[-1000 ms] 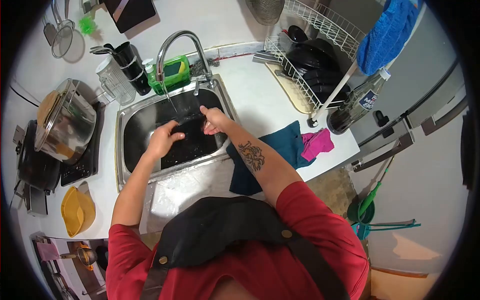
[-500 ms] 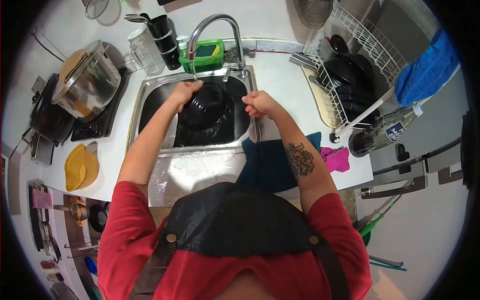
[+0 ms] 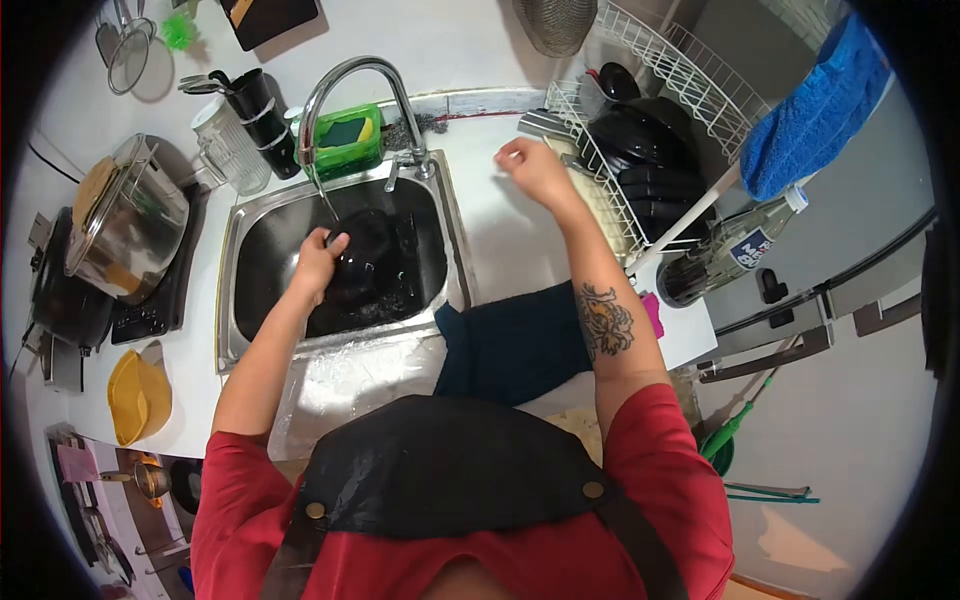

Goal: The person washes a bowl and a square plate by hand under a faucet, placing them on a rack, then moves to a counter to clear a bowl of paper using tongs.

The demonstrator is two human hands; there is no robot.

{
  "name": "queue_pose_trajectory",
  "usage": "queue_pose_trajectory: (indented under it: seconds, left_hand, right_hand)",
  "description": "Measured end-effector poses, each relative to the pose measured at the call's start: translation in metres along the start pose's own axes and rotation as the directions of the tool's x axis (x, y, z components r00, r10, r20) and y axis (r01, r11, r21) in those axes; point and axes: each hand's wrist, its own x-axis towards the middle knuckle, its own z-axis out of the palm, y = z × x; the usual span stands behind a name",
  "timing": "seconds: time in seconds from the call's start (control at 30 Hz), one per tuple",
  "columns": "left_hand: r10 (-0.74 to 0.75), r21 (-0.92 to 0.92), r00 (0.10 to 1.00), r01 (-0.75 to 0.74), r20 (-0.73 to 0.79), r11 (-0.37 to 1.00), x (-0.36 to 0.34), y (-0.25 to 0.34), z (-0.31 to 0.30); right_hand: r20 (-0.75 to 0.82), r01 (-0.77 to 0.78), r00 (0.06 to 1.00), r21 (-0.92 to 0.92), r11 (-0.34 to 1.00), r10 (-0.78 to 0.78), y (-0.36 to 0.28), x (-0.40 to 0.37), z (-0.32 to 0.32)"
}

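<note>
In the sink (image 3: pixel 232 300), my left hand (image 3: pixel 315 265) grips the rim of a shiny black bowl (image 3: pixel 362 255), thumb on top. The bowl is tilted, and its lower part blends into the dark, wet basin. A thin stream of water runs from the chrome faucet (image 3: pixel 352 66) beside my left fingers. My right hand (image 3: pixel 538 172) is raised over the counter to the right of the sink, near the dish rack (image 3: pixel 622 222). Its fingers are loosely curled, and nothing shows between them.
A green sponge tray (image 3: pixel 345 160), black cups (image 3: pixel 262 115) and a glass pitcher (image 3: pixel 235 150) stand behind the sink. Pots (image 3: pixel 130 225) are at left near a yellow container (image 3: pixel 138 398). A dark teal cloth (image 3: pixel 515 345) lies at front; a bottle (image 3: pixel 735 245) stands at right.
My right hand has moved away from the sink's right edge toward the dish rack. My left hand has lowered with the bowl toward the near side of the basin. The view has shifted right.
</note>
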Motion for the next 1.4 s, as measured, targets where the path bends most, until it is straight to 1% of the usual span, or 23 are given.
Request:
queue_pose_trajectory:
  seconds: [0.07,0.13,0.17,0.2,0.27,0.3,0.33,0.4,0.47,0.6,0.67,0.73,0.8,0.83,0.87,0.93,0.97,1.13,1.2,1.23,1.27,1.33,1.4]
  left_hand:
    - [-0.283,-0.431,0.959,0.264,0.022,0.863,-0.016,0.014,0.011]
    - [-0.271,-0.494,0.962,0.241,0.010,0.835,-0.013,0.002,0.016]
    - [-0.268,-0.552,0.964,0.221,-0.004,0.804,-0.009,-0.004,0.018]
    - [-0.266,-0.552,0.964,0.222,0.000,0.804,-0.010,0.000,0.022]
    - [0.026,-0.409,0.996,-0.061,-0.089,0.910,-0.022,0.022,0.037]
    - [0.151,-0.308,0.983,-0.176,-0.102,0.935,-0.033,0.041,0.045]
    - [0.152,-0.310,0.983,-0.176,-0.098,0.934,-0.037,0.055,0.052]
    - [0.291,-0.378,0.953,-0.299,-0.079,0.876,-0.036,0.081,0.068]
    - [0.265,-0.563,0.964,-0.200,0.034,0.802,-0.037,0.116,0.091]
    - [0.180,-0.734,0.963,0.027,0.203,0.679,-0.008,0.147,0.150]
    - [0.107,-0.813,0.959,0.160,0.262,0.559,0.015,0.150,0.183]
    - [0.009,-0.862,0.946,0.292,0.325,0.416,0.029,0.151,0.213]
    - [-0.079,-0.856,0.923,0.380,0.377,0.351,0.038,0.153,0.241]
    - [-0.114,-0.863,0.927,0.375,0.358,0.338,0.039,0.155,0.256]
    - [-0.149,-0.870,0.929,0.371,0.340,0.325,0.041,0.157,0.269]
    - [-0.123,-0.872,0.914,0.406,0.387,0.274,0.039,0.158,0.291]
    - [-0.097,-0.871,0.899,0.438,0.427,0.225,0.040,0.160,0.300]
    - [-0.108,-0.876,0.893,0.450,0.438,0.173,0.042,0.164,0.334]
    - [-0.138,-0.866,0.879,0.475,0.457,0.156,0.037,0.171,0.345]
    - [-0.111,-0.870,0.884,0.466,0.454,0.162,0.048,0.163,0.360]
    - [-0.110,-0.870,0.884,0.467,0.454,0.160,0.059,0.157,0.374]
    - [-0.184,-0.841,0.877,0.478,0.444,0.251,0.075,0.151,0.399]
    - [-0.131,-0.854,0.886,0.463,0.444,0.238,0.073,0.154,0.407]
  right_hand:
    - [-0.186,-0.069,0.982,-0.229,0.971,0.026,-0.008,-0.003,-0.029]
    - [-0.376,-0.116,0.921,-0.517,0.848,-0.103,0.002,-0.011,-0.053]
    - [-0.436,-0.210,0.894,-0.611,0.763,-0.102,0.010,-0.012,-0.062]
    - [-0.464,-0.311,0.886,-0.629,0.712,-0.022,0.015,-0.017,-0.069]
    - [-0.488,-0.488,0.853,-0.619,0.615,0.186,0.032,-0.020,-0.079]
    - [-0.491,-0.492,0.851,-0.619,0.612,0.186,0.035,-0.020,-0.084]
    - [-0.476,-0.515,0.843,-0.584,0.627,0.250,0.037,-0.021,-0.088]
    - [-0.453,-0.538,0.835,-0.551,0.637,0.313,0.040,-0.020,-0.094]
    - [-0.469,-0.554,0.820,-0.504,0.662,0.328,0.041,-0.019,-0.095]
    - [-0.514,-0.562,0.792,-0.401,0.723,0.331,0.053,-0.014,-0.097]
    - [-0.623,-0.605,0.682,-0.185,0.774,0.384,0.061,-0.005,-0.104]
    - [-0.642,-0.605,0.658,-0.140,0.784,0.394,0.068,0.007,-0.113]
    - [-0.648,-0.627,0.580,0.032,0.778,0.494,0.063,0.014,-0.124]
    - [-0.651,-0.578,0.513,0.220,0.786,0.560,0.064,0.017,-0.126]
    - [-0.655,-0.577,0.510,0.221,0.786,0.558,0.065,0.019,-0.127]
    - [-0.660,-0.510,0.420,0.396,0.764,0.623,0.066,0.024,-0.130]
    - [-0.655,-0.450,0.419,0.450,0.771,0.628,0.069,0.028,-0.130]
    - [-0.608,-0.455,0.425,0.497,0.739,0.671,0.064,0.032,-0.143]
    - [-0.627,-0.529,0.431,0.406,0.745,0.648,0.065,0.037,-0.146]
    - [-0.602,-0.541,0.486,0.361,0.759,0.633,0.062,0.037,-0.148]
    - [-0.603,-0.541,0.487,0.360,0.760,0.632,0.059,0.036,-0.149]
    - [-0.616,-0.545,0.532,0.276,0.792,0.581,0.050,0.033,-0.146]
    - [-0.687,-0.539,0.493,0.241,0.807,0.535,0.054,0.038,-0.141]
